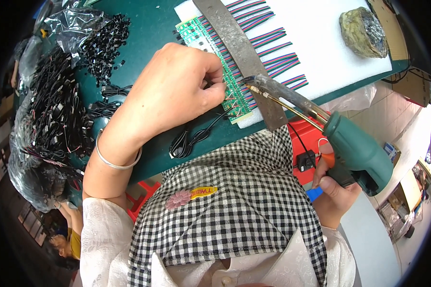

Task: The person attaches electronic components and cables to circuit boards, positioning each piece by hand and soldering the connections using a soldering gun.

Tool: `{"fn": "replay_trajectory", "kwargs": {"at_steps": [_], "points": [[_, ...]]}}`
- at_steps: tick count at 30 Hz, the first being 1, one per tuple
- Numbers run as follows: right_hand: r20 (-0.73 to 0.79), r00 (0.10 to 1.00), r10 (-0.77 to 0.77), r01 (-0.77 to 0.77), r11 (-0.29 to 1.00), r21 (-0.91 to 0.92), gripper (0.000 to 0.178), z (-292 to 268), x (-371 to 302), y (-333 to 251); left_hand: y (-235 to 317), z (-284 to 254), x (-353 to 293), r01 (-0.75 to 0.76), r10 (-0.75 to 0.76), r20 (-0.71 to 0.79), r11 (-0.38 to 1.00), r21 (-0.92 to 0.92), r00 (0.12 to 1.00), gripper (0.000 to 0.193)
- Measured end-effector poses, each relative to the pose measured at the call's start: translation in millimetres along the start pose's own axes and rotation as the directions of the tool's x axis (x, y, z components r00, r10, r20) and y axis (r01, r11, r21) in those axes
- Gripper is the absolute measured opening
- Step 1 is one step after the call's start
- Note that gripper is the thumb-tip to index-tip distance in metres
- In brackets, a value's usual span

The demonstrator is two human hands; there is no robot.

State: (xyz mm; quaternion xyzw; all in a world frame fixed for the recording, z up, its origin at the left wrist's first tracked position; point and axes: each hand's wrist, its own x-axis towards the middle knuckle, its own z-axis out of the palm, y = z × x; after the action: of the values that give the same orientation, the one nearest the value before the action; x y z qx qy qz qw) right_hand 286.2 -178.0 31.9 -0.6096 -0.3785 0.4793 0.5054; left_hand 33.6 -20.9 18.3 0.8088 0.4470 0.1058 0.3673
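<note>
My left hand (184, 79) is closed in a pinch at the left edge of a green circuit board strip (235, 101); what its fingertips hold is hidden. In my right hand (337, 193) is a green soldering gun (357, 143), gripped by its handle. Its tip reaches the board just right of my left fingertips. A flat metal bar (244, 55) lies slantwise over rows of multicoloured ribbon wires (277, 62) that run out from the board's right side. Below my left hand, a black cable (181, 145) lies coiled, one end leading up to the board.
White foam sheet (316, 62) lies under the wires on the green table (151, 24). A round lump of solder or resin (364, 32) sits at the far right. Black cable bundles (57, 110) and small black connectors (105, 48) are heaped at left. Another person (64, 244) is at lower left.
</note>
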Motion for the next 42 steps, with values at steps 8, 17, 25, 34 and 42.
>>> {"fn": "replay_trajectory", "kwargs": {"at_steps": [8, 17, 25, 34, 42], "points": [[0.043, 0.999, -0.025, 0.023, 0.999, 0.039, 0.063, -7, 4, 3, -7, 11, -15, -0.05, 0.041, -0.095, 0.994, -0.092, 0.995, 0.008], [0.055, 0.995, -0.083, 0.083, 0.997, 0.009, 0.058, -7, 3, 3, 4, 24, -25, -0.047, 0.077, -0.208, 0.988, 0.148, 0.975, 0.013], [0.074, 0.995, -0.073, 0.071, 0.997, 0.027, 0.058, -13, 3, 6, 0, 23, -28, -0.18, 0.267, -0.247, 0.928, 0.326, 0.932, 0.013], [0.077, 0.994, -0.076, 0.076, 0.997, 0.003, 0.059, -12, 3, 4, 8, 22, -24, -0.103, 0.178, -0.153, 0.91, 0.402, 0.972, 0.012], [0.104, 0.991, -0.088, 0.088, 0.996, 0.012, 0.059, -16, 3, 6, -1, 20, -23, -0.187, 0.265, -0.224, 0.93, 0.318, 0.938, 0.014]]}}
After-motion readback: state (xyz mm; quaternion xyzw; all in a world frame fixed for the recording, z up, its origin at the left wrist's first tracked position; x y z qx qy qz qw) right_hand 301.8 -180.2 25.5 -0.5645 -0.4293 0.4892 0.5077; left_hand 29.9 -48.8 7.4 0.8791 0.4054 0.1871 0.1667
